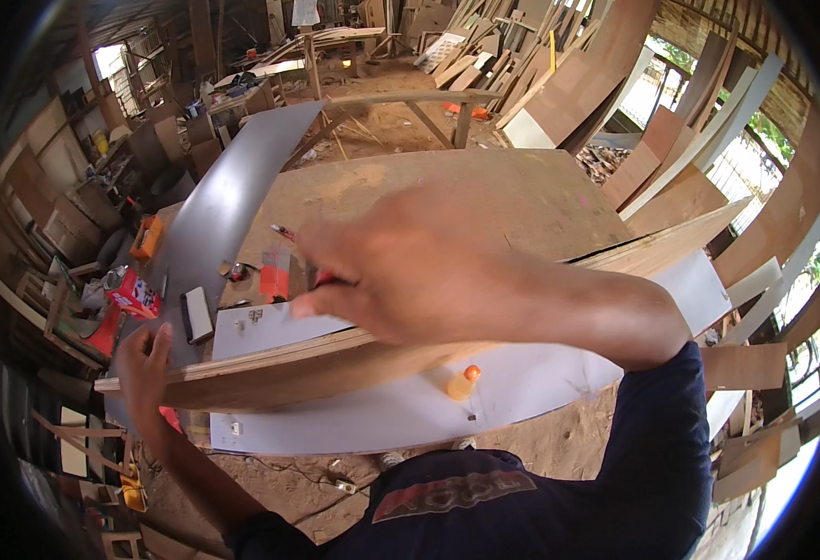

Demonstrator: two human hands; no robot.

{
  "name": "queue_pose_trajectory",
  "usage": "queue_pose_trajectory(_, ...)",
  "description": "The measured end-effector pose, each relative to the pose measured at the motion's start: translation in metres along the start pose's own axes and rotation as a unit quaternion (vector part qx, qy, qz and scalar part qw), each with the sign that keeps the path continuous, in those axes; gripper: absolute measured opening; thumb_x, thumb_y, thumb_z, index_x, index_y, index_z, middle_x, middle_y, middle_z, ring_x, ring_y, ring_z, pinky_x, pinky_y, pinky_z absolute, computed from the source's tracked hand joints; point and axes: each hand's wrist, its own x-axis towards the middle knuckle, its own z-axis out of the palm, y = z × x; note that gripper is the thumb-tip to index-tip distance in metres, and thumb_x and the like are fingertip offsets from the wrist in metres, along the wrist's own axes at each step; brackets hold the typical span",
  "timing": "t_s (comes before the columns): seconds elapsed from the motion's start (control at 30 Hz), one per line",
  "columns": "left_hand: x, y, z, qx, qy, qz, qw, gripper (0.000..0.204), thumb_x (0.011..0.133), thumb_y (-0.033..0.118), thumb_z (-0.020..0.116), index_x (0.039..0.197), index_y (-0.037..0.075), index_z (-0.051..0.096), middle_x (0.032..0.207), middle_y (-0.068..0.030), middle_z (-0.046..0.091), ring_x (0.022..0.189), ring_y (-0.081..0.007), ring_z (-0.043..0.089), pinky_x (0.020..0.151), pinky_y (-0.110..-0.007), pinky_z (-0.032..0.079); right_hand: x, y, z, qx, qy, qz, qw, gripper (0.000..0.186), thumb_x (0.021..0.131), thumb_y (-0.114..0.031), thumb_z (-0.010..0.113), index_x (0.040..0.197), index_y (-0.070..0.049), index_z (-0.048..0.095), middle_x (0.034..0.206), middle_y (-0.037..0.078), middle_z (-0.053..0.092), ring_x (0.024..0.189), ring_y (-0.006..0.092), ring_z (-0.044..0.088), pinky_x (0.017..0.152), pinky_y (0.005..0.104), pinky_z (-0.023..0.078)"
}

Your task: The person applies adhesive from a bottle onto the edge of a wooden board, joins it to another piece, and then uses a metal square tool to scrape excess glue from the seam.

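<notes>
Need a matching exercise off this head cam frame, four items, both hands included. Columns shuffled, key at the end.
Things:
1. Left hand
2. Right hand
3. Small bottle
4. Box-shaped tin

Descriptions:
A. Topped with an orange cap
B. Red and white, at the left of the scene
C. Blurred, in the middle of the picture
D. At the left end of the long wooden board

Pairs: 1-D, 2-C, 3-A, 4-B

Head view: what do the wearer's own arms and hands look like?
Short dark navy right sleeve and left sleeve, matching the shirt, which has a reddish print. Both forearms bare. No gloves seen on the left hand or right hand, the latter motion-blurred.
</notes>
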Motion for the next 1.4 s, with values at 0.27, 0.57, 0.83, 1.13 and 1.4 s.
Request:
queue_pose_trajectory(0.27, -0.008, 0.025, -0.01, 0.04, 0.011, 0.008, 0.999, 0.047, 0.098, 0.036, 0.069, 0.072, -0.001, 0.059, 0.059, -0.0061, 0.054, 0.056, -0.0148, 0.048, 0.056, -0.036, 0.037, 0.034, -0.021, 0.016, -0.006, -0.015, -0.045, 0.999, 0.028, 0.092, -0.028, 0.076, 0.085, -0.001, 0.073, 0.078, 0.021, 0.072, 0.078, 0.0412, 0.073, 0.071, 0.0507, 0.056)
queue_pose_trajectory(0.57, -0.006, 0.021, -0.011, 0.037, 0.034, -0.001, 0.999, 0.048, 0.096, 0.039, 0.072, 0.071, 0.0, 0.06, 0.059, -0.0072, 0.057, 0.056, -0.0173, 0.052, 0.058, -0.038, 0.04, 0.057, -0.018, 0.045, -0.027, 0.012, -0.101, 0.994, 0.025, 0.093, -0.024, 0.072, 0.083, -0.001, 0.069, 0.076, 0.018, 0.069, 0.073, 0.0409, 0.07, 0.069, 0.052, 0.054)
queue_pose_trajectory(0.83, -0.001, 0.029, -0.007, 0.076, 0.007, -0.022, 0.997, 0.043, 0.093, 0.037, 0.072, 0.078, -0.002, 0.065, 0.067, -0.0147, 0.065, 0.062, -0.0273, 0.062, 0.063, -0.042, 0.045, 0.069, -0.06, 0.043, -0.083, 0.005, -0.134, 0.987, 0.017, 0.085, -0.02, 0.075, 0.092, -0.005, 0.078, 0.086, 0.017, 0.075, 0.085, 0.0341, 0.076, 0.071, 0.0448, 0.061)
queue_pose_trajectory(1.13, 0.005, 0.014, -0.007, 0.088, 0.074, 0.055, 0.992, 0.036, 0.092, 0.032, 0.07, 0.087, -0.003, 0.069, 0.075, -0.0178, 0.068, 0.069, -0.0327, 0.065, 0.067, -0.045, 0.046, 0.117, -0.072, 0.086, -0.066, -0.127, -0.106, 0.984, 0.023, 0.079, -0.016, 0.079, 0.099, -0.004, 0.081, 0.098, 0.018, 0.077, 0.091, 0.0366, 0.077, 0.073, 0.0419, 0.062)
queue_pose_trajectory(1.4, 0.012, 0.01, -0.004, 0.074, 0.019, 0.0, 0.997, 0.049, 0.097, 0.04, 0.07, 0.072, -0.001, 0.061, 0.063, -0.0117, 0.057, 0.059, -0.0224, 0.055, 0.061, -0.041, 0.042, 0.021, 0.044, -0.015, -0.055, 0.025, -0.094, 0.994, 0.048, 0.094, -0.043, 0.077, 0.072, -0.003, 0.062, 0.061, 0.008, 0.063, 0.057, 0.0232, 0.066, 0.055, 0.0367, 0.052)
